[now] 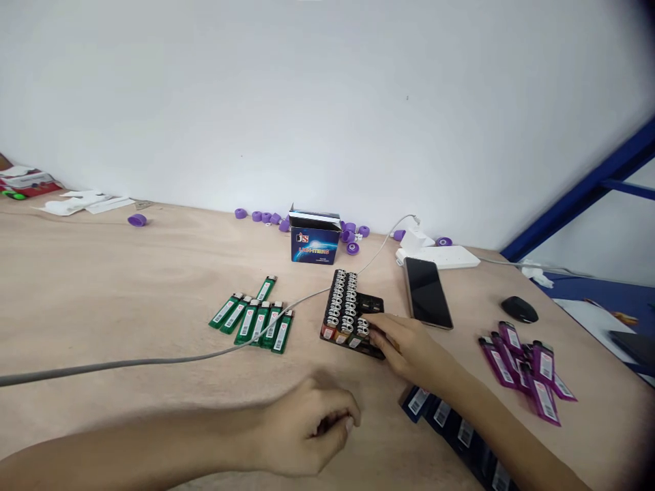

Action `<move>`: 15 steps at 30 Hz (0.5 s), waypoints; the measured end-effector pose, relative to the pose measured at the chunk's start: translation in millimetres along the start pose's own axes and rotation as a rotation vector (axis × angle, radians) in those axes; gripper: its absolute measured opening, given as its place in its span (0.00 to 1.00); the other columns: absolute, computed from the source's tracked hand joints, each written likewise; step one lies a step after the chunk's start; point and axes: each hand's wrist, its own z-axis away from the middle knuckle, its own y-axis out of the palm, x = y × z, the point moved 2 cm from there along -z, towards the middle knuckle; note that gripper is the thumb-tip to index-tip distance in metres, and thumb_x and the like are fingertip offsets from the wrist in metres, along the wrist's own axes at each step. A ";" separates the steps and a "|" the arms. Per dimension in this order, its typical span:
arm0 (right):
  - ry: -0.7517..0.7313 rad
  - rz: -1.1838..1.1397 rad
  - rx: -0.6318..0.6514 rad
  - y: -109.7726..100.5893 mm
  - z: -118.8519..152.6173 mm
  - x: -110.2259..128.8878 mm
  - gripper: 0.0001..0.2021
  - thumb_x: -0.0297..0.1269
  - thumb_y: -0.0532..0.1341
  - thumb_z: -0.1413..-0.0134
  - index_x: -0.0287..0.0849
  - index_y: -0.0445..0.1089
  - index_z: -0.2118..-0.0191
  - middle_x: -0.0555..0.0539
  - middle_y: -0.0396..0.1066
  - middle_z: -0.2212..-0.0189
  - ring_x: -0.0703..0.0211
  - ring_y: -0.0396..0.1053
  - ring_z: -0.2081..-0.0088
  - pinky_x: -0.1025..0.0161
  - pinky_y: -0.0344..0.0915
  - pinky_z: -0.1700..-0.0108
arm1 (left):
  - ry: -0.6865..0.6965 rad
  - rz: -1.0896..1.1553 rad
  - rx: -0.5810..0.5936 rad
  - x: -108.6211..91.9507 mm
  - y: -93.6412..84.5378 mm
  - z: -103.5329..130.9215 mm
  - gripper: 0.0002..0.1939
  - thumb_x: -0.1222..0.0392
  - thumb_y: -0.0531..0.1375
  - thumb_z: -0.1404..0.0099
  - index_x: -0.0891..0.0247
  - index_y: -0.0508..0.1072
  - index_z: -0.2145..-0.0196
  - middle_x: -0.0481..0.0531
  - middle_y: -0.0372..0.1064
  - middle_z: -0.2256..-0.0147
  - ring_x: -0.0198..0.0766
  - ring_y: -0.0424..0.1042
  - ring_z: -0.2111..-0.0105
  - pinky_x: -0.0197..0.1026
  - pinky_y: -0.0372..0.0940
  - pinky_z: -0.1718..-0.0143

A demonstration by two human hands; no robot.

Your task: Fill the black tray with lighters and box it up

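Observation:
A black lighter tray [369, 303] stands on the table, with two full rows of upright lighters [338, 300] showing metal tops; red and orange bodies face the front. My right hand [402, 341] reaches over the tray's right side, thumb and fingers closed on a green lighter [360, 334] at the front of the third row. My left hand [312, 426] hovers nearer to me, fingers curled toward the thumb, with nothing visible in it. Several green lighters [260, 320] lie left of the tray. Dark blue lighters [443, 414] lie partly under my right forearm.
Purple lighters [542, 382] lie in a pile at the right, near a black mouse [519, 309] and a phone [428, 292]. Behind the tray stand a lighter box [314, 245], purple caps [352, 248] and a white power strip [450, 257]. A grey cable [153, 363] crosses the green lighters.

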 end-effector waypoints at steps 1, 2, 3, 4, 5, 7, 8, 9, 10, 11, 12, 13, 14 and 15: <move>-0.006 0.002 -0.008 -1.4 1.3 -0.2 0.15 0.28 0.53 0.38 0.43 0.74 0.51 0.42 0.80 0.58 0.52 0.79 0.60 0.56 0.76 0.59 | 0.046 -0.091 -0.017 -0.6 -4.3 1.2 0.07 0.70 0.53 0.37 0.63 0.69 0.67 0.49 0.66 0.75 0.35 0.64 0.76 0.36 0.61 0.73; -0.010 0.007 -0.034 -3.3 3.5 0.4 0.15 0.29 0.53 0.38 0.43 0.73 0.51 0.42 0.80 0.58 0.52 0.79 0.60 0.56 0.76 0.59 | 0.089 -0.188 -0.029 -0.7 -9.3 2.9 0.07 0.70 0.52 0.35 0.63 0.68 0.67 0.51 0.67 0.74 0.37 0.65 0.74 0.37 0.63 0.70; -0.012 0.018 -0.080 -5.8 6.8 2.0 0.14 0.29 0.53 0.37 0.43 0.73 0.52 0.42 0.80 0.59 0.52 0.79 0.61 0.57 0.76 0.60 | 0.125 -0.287 -0.037 -0.1 -14.7 5.1 0.08 0.69 0.50 0.33 0.63 0.68 0.67 0.53 0.67 0.72 0.39 0.66 0.73 0.39 0.64 0.69; -0.010 0.038 -0.141 -8.4 11.6 4.7 0.13 0.30 0.53 0.36 0.43 0.73 0.52 0.42 0.80 0.60 0.52 0.79 0.61 0.57 0.76 0.60 | 0.148 -0.386 -0.050 1.4 -20.6 7.8 0.10 0.68 0.49 0.31 0.63 0.68 0.66 0.55 0.68 0.72 0.40 0.66 0.72 0.40 0.64 0.68; -0.005 0.062 -0.218 -10.7 18.0 8.8 0.12 0.30 0.54 0.36 0.43 0.73 0.53 0.42 0.80 0.61 0.52 0.79 0.62 0.58 0.76 0.60 | 0.158 -0.488 -0.069 3.8 -26.8 10.7 0.11 0.68 0.47 0.30 0.63 0.68 0.65 0.56 0.68 0.71 0.41 0.67 0.71 0.40 0.65 0.67; 0.014 0.108 -0.366 -13.2 34.5 20.7 0.09 0.30 0.56 0.37 0.44 0.72 0.55 0.43 0.79 0.64 0.53 0.79 0.64 0.60 0.75 0.61 | 0.154 -0.675 -0.132 10.2 -40.0 16.5 0.11 0.67 0.47 0.29 0.65 0.69 0.61 0.58 0.69 0.68 0.43 0.68 0.68 0.42 0.67 0.65; 0.026 0.122 -0.437 -13.1 43.6 28.2 0.08 0.29 0.57 0.37 0.45 0.71 0.55 0.44 0.79 0.65 0.54 0.78 0.66 0.62 0.74 0.63 | 0.139 -0.750 -0.170 13.8 -46.7 18.9 0.11 0.66 0.48 0.29 0.66 0.69 0.59 0.60 0.70 0.65 0.45 0.69 0.66 0.44 0.68 0.62; 0.036 0.116 -0.450 -11.1 51.9 36.2 0.10 0.27 0.58 0.38 0.46 0.71 0.55 0.45 0.79 0.66 0.56 0.78 0.68 0.62 0.74 0.64 | 0.119 -0.807 -0.204 17.5 -53.6 20.7 0.11 0.66 0.48 0.29 0.66 0.69 0.57 0.62 0.70 0.62 0.46 0.69 0.63 0.46 0.68 0.60; 0.027 0.111 -0.448 -8.2 59.1 44.7 0.11 0.26 0.59 0.40 0.47 0.71 0.55 0.46 0.79 0.66 0.55 0.78 0.68 0.62 0.75 0.63 | 0.094 -0.844 -0.230 21.0 -60.7 21.8 0.11 0.65 0.49 0.29 0.67 0.69 0.55 0.63 0.70 0.59 0.48 0.69 0.60 0.48 0.68 0.57; -0.015 0.106 -0.436 -4.4 64.7 53.5 0.13 0.25 0.59 0.41 0.47 0.70 0.54 0.47 0.80 0.66 0.55 0.78 0.67 0.61 0.75 0.61 | 0.069 -0.865 -0.246 24.4 -67.9 22.2 0.12 0.65 0.49 0.29 0.67 0.68 0.53 0.64 0.69 0.56 0.49 0.69 0.58 0.51 0.68 0.55; -0.066 0.090 -0.387 0.8 68.6 61.7 0.15 0.24 0.60 0.43 0.47 0.71 0.52 0.47 0.80 0.65 0.54 0.79 0.66 0.60 0.75 0.59 | 0.047 -0.874 -0.255 27.5 -75.3 22.0 0.12 0.64 0.49 0.29 0.66 0.68 0.52 0.64 0.69 0.54 0.50 0.68 0.55 0.52 0.67 0.53; -0.112 0.061 -0.316 7.3 70.8 68.7 0.14 0.25 0.60 0.43 0.47 0.72 0.53 0.47 0.80 0.65 0.53 0.79 0.65 0.60 0.76 0.58 | 0.029 -0.879 -0.256 30.5 -82.9 21.3 0.12 0.63 0.49 0.29 0.66 0.68 0.51 0.64 0.68 0.53 0.51 0.68 0.54 0.54 0.66 0.52; -0.132 0.016 -0.254 14.5 71.9 73.9 0.13 0.27 0.61 0.43 0.47 0.73 0.54 0.48 0.81 0.67 0.53 0.79 0.66 0.60 0.76 0.58 | 0.013 -0.882 -0.252 33.3 -90.5 20.5 0.12 0.63 0.49 0.28 0.66 0.67 0.51 0.64 0.68 0.53 0.51 0.68 0.53 0.54 0.65 0.51; -0.126 -0.042 -0.203 22.6 72.5 77.2 0.10 0.30 0.61 0.42 0.48 0.74 0.57 0.49 0.80 0.69 0.53 0.79 0.67 0.61 0.76 0.59 | 0.001 -0.886 -0.243 36.2 -98.0 19.8 0.12 0.62 0.49 0.28 0.66 0.68 0.51 0.63 0.68 0.53 0.51 0.68 0.53 0.55 0.65 0.50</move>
